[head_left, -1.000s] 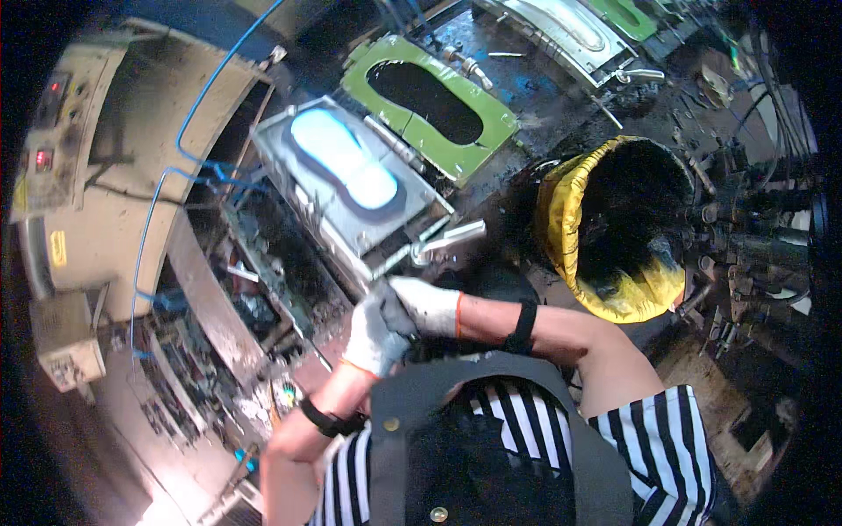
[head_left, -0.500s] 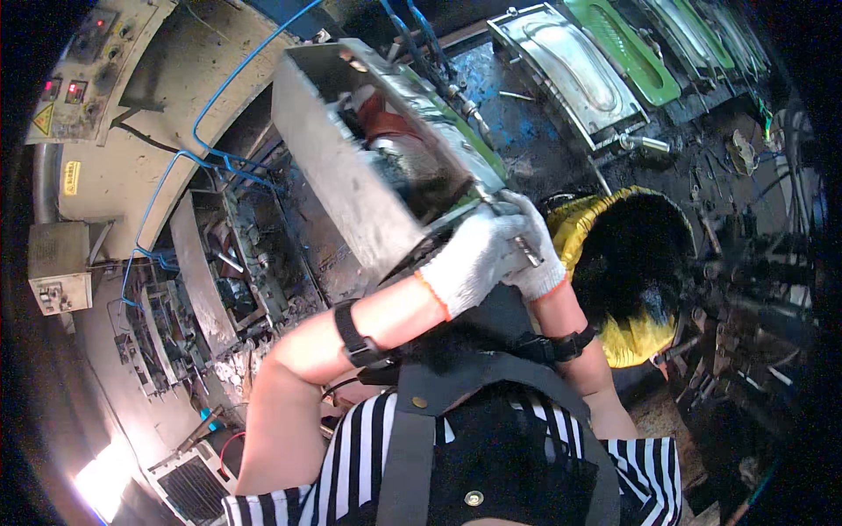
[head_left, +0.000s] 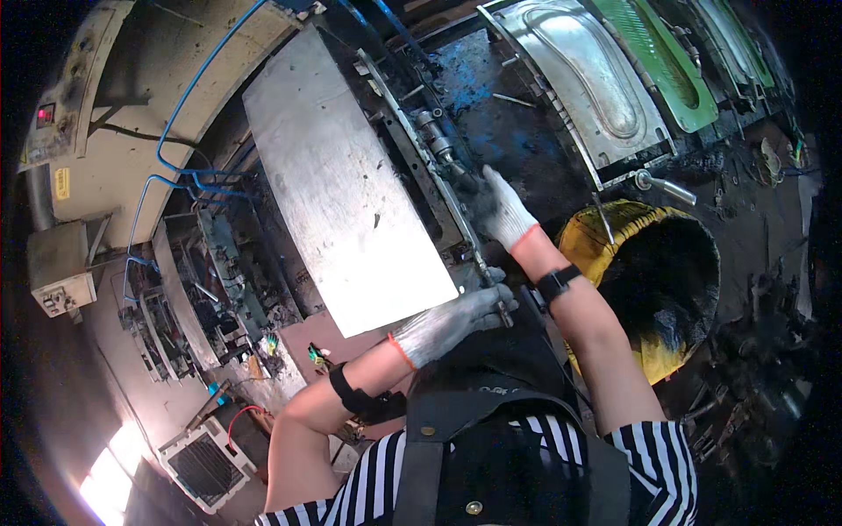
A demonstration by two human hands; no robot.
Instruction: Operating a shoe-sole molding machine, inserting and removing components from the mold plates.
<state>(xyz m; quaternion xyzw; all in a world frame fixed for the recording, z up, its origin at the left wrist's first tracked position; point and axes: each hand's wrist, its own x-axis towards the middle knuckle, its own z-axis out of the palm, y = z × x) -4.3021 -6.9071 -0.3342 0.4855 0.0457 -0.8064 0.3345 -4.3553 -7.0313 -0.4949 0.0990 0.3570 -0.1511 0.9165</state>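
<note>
Your left hand (head_left: 458, 317) is closed around a slim metal handle (head_left: 505, 314) at the near end of the mould (head_left: 346, 184); the handle presumably stands clear of the body so that you can apply leverage without touching the plate. Your right hand (head_left: 511, 215) sits farther forward, to the right of the mould's side rail, likely to steady it; its darkened fingers blur into the shadow, so you cannot tell whether they grip anything. The mould lies directly ahead of your left hand and left of your right hand, on the table (head_left: 465, 74). The bin (head_left: 583, 245) stands just right of your right hand, probably for easy reach. Your gloves are pale knit fabric with orange cuffs. The mould shows a broad, flat rectangle of dull grey metal, scuffed and brightly lit at its near end. The bin has a round mouth, a creased yellow lining and a blackened interior. Ahead and right of your right hand, a silver tray (head_left: 596, 79) carries a smooth sole-shaped outline, beside a ridged green panel (head_left: 653, 66).
</note>
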